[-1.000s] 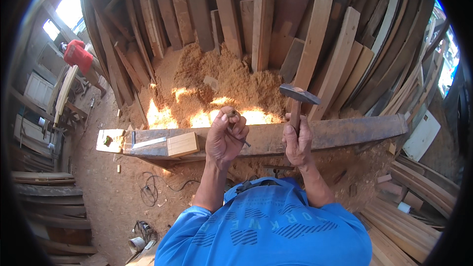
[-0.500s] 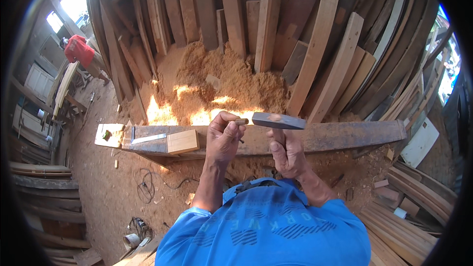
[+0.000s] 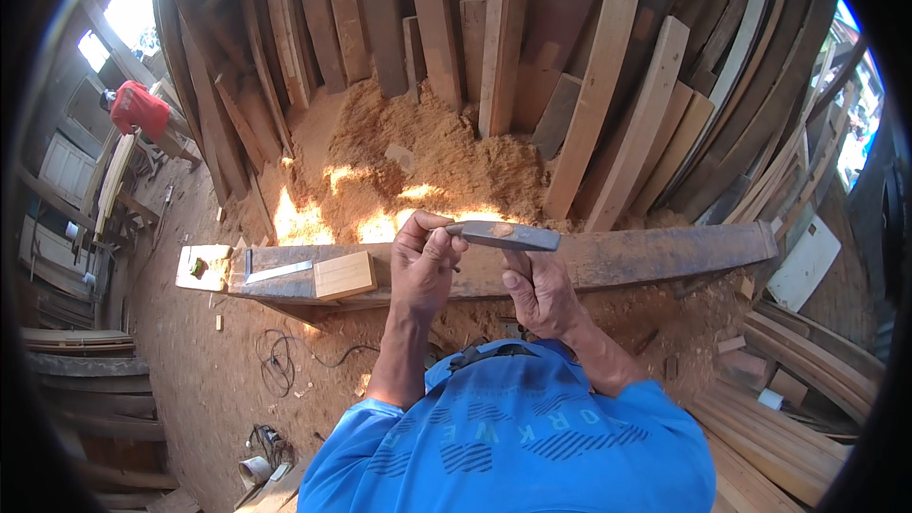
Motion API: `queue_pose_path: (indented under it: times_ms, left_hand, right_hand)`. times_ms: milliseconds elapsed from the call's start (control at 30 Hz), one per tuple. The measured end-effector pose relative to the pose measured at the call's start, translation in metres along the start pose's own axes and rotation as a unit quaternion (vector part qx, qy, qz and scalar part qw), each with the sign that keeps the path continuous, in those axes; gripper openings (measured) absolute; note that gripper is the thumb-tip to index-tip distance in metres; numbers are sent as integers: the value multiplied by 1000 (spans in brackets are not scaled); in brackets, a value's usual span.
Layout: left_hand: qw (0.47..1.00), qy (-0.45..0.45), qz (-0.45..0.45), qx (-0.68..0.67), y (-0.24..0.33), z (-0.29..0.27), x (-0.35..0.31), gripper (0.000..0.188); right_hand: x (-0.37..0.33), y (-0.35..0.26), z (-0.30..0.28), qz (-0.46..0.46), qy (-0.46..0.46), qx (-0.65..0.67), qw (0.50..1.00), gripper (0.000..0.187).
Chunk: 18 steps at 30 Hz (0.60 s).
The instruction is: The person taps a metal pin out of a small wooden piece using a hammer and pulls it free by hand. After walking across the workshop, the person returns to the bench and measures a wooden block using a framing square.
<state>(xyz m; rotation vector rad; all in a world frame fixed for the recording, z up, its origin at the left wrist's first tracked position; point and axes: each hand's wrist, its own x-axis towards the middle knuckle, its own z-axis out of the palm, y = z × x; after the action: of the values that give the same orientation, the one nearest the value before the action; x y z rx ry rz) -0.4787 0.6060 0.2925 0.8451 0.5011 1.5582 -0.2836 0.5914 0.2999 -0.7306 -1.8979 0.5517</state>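
Observation:
My right hand [image 3: 543,296] is closed round the wooden handle of a hammer [image 3: 530,239], just over the near side of the bench beam. Its long grey steel head lies sideways, with the left end at the fingertips of my left hand [image 3: 424,258]. That left hand is closed on a short brown rod, which the fingers and the hammer head now mostly hide. A thin dark tip [image 3: 458,270] shows below these fingers; I cannot tell what it belongs to. On the beam, left of my hands, lie a wooden block [image 3: 346,275] and a try square [image 3: 280,273].
A long, heavy wooden beam [image 3: 655,257] runs across in front of me. Sawdust [image 3: 427,147] is heaped behind it, below leaning planks [image 3: 608,85]. A cable [image 3: 277,366] lies on the floor at left. Further off stands a person in red [image 3: 139,106]. Stacked boards [image 3: 793,446] lie at right.
The hammer has moved left, from a small gap to meeting the rod's end at my left fingertips. My left hand has shifted slightly. The view has turned a little.

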Motion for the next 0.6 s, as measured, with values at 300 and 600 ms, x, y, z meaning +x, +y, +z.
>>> queue_pose_path:
  times_ms: [300,600]
  left_hand:
    - [992,-53,-23,116,5,10,-6,18]
    - [988,-17,-12,151,18,27,-17,25]
  right_hand:
    - [17,-28,-6,262,41,296,918,27]
    - [24,-27,3,260,52,372,890,22]
